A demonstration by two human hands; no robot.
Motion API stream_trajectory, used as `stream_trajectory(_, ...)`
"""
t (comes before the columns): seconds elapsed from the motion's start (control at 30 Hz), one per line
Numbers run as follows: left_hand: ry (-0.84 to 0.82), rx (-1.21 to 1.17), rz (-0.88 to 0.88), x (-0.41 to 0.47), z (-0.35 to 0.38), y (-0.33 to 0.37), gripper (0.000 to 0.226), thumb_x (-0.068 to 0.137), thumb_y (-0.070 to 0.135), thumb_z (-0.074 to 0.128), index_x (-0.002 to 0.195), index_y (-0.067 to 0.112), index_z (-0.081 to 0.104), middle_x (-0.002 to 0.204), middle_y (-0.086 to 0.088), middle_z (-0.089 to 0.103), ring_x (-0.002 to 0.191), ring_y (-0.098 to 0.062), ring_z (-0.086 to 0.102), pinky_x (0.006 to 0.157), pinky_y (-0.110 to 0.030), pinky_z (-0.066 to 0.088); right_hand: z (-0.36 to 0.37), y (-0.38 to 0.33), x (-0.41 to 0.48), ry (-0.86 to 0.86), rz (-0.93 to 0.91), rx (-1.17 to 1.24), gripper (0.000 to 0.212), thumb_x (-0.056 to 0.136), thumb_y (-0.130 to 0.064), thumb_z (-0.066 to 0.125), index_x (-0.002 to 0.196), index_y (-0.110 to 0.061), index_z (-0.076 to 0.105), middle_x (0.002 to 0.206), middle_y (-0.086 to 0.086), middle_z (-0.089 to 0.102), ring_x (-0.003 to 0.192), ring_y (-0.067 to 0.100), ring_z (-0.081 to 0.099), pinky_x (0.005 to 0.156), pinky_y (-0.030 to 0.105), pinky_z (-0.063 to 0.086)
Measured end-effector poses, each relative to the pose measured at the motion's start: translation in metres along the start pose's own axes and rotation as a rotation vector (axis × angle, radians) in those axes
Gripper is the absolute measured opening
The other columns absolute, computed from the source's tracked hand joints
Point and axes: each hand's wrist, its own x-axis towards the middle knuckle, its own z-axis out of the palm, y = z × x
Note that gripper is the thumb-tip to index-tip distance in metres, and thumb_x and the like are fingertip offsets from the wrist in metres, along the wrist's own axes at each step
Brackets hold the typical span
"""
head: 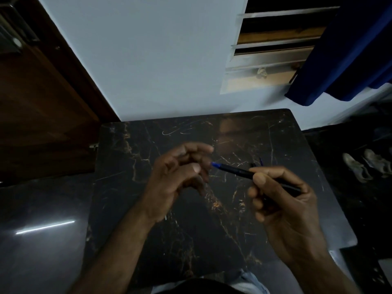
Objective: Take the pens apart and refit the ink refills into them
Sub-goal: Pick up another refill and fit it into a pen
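Observation:
My right hand (280,198) grips a dark pen (235,170) with a blue end that points left toward my left hand. The pen is held above the black marble table (148,209). My left hand (178,177) hovers just left of the pen's blue end, fingers curled loosely and apart, with nothing visible in them. Just behind my right hand's fingers, a small dark piece with a blue bit (257,163) shows; I cannot tell what it is.
A pale wall stands behind the table, with a brown wooden door (38,107) at the left. A blue curtain (350,49) and a louvred window (271,49) are at the upper right. Shoes (364,166) lie on the dark floor at the right.

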Motion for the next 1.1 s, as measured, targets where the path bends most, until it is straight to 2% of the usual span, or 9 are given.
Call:
stream_trajectory(0.07, -0.057, 0.072, 0.136, -0.004, 0.027, 0.034, 0.033, 0.100, 0.019, 0.071, 0.130, 0.007, 0.066, 0.115, -0.002, 0.072, 0.088, -0.017, 0.074, 0.066, -0.030, 0.063, 0.004, -0.007, 0.000, -0.023, -0.037, 0.020, 0.030, 0.069, -0.030, 0.092, 0.087, -0.011, 0.077, 0.066, 0.008, 0.065, 0.050, 0.012, 0.058, 0.038, 0.020, 0.044)
stream_trajectory(0.2, 0.141, 0.326, 0.269, -0.003, 0.054, 0.064, 0.017, 0.090, 0.012, 0.079, 0.107, 0.009, 0.075, 0.097, 0.002, 0.078, 0.074, -0.015, 0.075, 0.057, -0.026, 0.062, 0.010, -0.021, 0.001, -0.048, -0.079, 0.021, 0.032, 0.069, -0.035, 0.093, 0.086, -0.014, 0.075, 0.065, 0.006, 0.064, 0.049, 0.011, 0.057, 0.038, 0.019, 0.044)
stream_trajectory(0.3, 0.141, 0.522, 0.384, -0.002, 0.053, 0.071, 0.017, 0.089, 0.015, 0.081, 0.104, 0.007, 0.077, 0.093, 0.005, 0.077, 0.076, -0.012, 0.076, 0.061, -0.022, 0.061, 0.010, -0.028, 0.000, -0.057, -0.054, 0.046, 0.029, 0.073, -0.032, 0.090, 0.085, -0.011, 0.073, 0.065, 0.006, 0.064, 0.047, 0.010, 0.057, 0.036, 0.019, 0.043)
stream_trajectory(0.4, 0.077, 0.793, 0.526, 0.000, 0.052, 0.073, 0.017, 0.096, 0.018, 0.074, 0.101, 0.001, 0.075, 0.094, 0.002, 0.073, 0.082, -0.007, 0.071, 0.069, -0.021, 0.057, 0.010, -0.034, -0.004, -0.064, -0.058, 0.041, 0.015, 0.080, -0.023, 0.080, 0.082, -0.010, 0.072, 0.062, 0.008, 0.063, 0.045, 0.011, 0.057, 0.036, 0.019, 0.042)
stream_trajectory(0.5, 0.033, 0.940, 0.602, 0.000, 0.056, 0.073, 0.027, 0.105, 0.023, 0.060, 0.098, -0.001, 0.071, 0.090, -0.003, 0.065, 0.078, -0.014, 0.062, 0.068, -0.027, 0.053, 0.009, -0.038, -0.006, -0.080, -0.095, 0.019, 0.013, 0.083, -0.019, 0.075, 0.082, -0.006, 0.071, 0.061, 0.010, 0.064, 0.045, 0.013, 0.058, 0.036, 0.021, 0.044)
stream_trajectory(0.67, 0.143, 0.803, 0.494, -0.008, 0.069, 0.068, 0.044, 0.111, 0.026, 0.046, 0.075, 0.004, 0.060, 0.067, 0.004, 0.049, 0.061, -0.008, 0.050, 0.060, -0.014, 0.039, 0.007, -0.042, -0.009, -0.177, -0.214, -0.091, 0.017, 0.088, -0.018, 0.078, 0.090, -0.002, 0.074, 0.066, 0.014, 0.068, 0.050, 0.019, 0.064, 0.043, 0.025, 0.050)
stream_trajectory(0.87, 0.130, 0.451, 0.173, -0.012, 0.065, 0.062, 0.056, 0.109, 0.039, 0.047, 0.058, 0.017, 0.053, 0.050, 0.002, 0.042, 0.044, -0.013, 0.041, 0.050, -0.023, 0.038, 0.008, -0.037, -0.012, -0.164, -0.281, -0.153, 0.020, 0.089, -0.023, 0.080, 0.091, -0.003, 0.075, 0.068, 0.013, 0.069, 0.052, 0.023, 0.064, 0.045, 0.027, 0.051)
stream_trajectory(1.03, 0.074, 0.113, 0.171, -0.022, 0.059, 0.060, 0.026, 0.098, 0.036, 0.072, 0.107, 0.013, 0.070, 0.085, -0.002, 0.067, 0.069, -0.016, 0.067, 0.050, -0.028, 0.056, 0.007, -0.035, -0.014, -0.090, -0.214, -0.071, 0.021, 0.086, -0.024, 0.082, 0.090, -0.004, 0.074, 0.067, 0.012, 0.066, 0.053, 0.018, 0.062, 0.043, 0.024, 0.049)
stream_trajectory(1.1, 0.108, 0.177, 0.205, -0.027, 0.057, 0.059, 0.019, 0.093, 0.029, 0.080, 0.106, 0.016, 0.074, 0.085, -0.003, 0.071, 0.069, -0.015, 0.070, 0.050, -0.030, 0.060, 0.007, -0.033, -0.014, -0.089, -0.185, -0.071, 0.021, 0.085, -0.021, 0.080, 0.091, -0.002, 0.074, 0.067, 0.013, 0.066, 0.053, 0.018, 0.062, 0.042, 0.025, 0.049)
